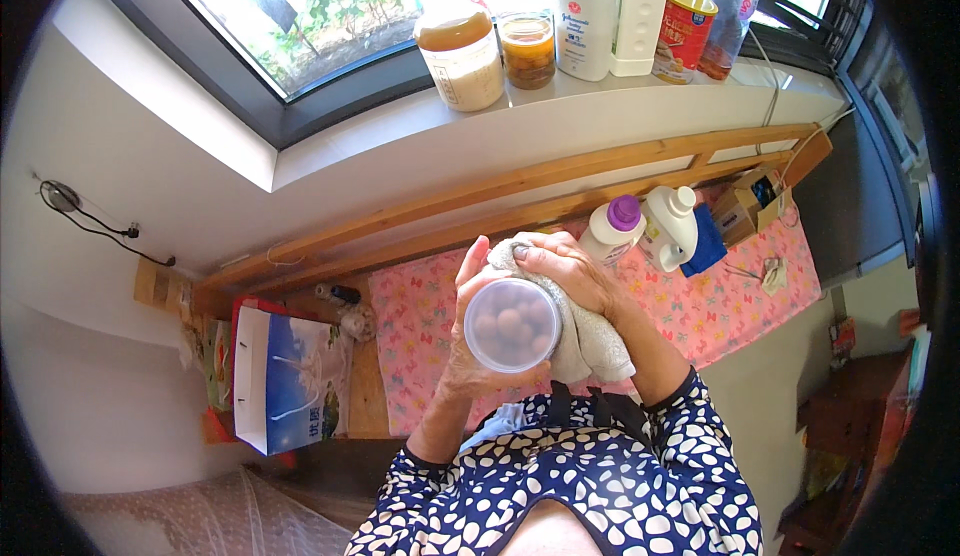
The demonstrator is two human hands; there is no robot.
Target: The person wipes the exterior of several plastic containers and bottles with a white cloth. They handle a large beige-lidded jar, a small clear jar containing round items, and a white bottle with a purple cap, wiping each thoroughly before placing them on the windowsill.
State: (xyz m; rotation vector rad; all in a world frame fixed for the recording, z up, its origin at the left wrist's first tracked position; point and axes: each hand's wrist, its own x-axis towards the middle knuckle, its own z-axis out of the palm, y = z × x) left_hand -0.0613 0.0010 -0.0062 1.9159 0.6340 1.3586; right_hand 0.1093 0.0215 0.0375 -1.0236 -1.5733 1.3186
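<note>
A round plastic jar (512, 326) with a translucent lid is in my left hand (461, 364), its lid facing up toward me. Through the lid I see several brown, ball-shaped things; their kind is not clear. My left fingers wrap the jar's left side, and one fingertip points up beyond it. With my right hand (572, 268) I grip a grey-beige cloth (582, 341), which lies against the jar's far and right sides and hangs down toward my forearm. Both hands are above a pink patterned cloth (425, 301) that covers the table.
Beyond my right hand stand a purple-capped white bottle (612, 231) and a white jug (668, 228), beside a blue cloth (705, 241) and cardboard box (745, 206). A blue-and-white paper bag (290, 376) is at left. Jars and bottles line the windowsill (400, 96); a wooden rail (480, 189) runs below.
</note>
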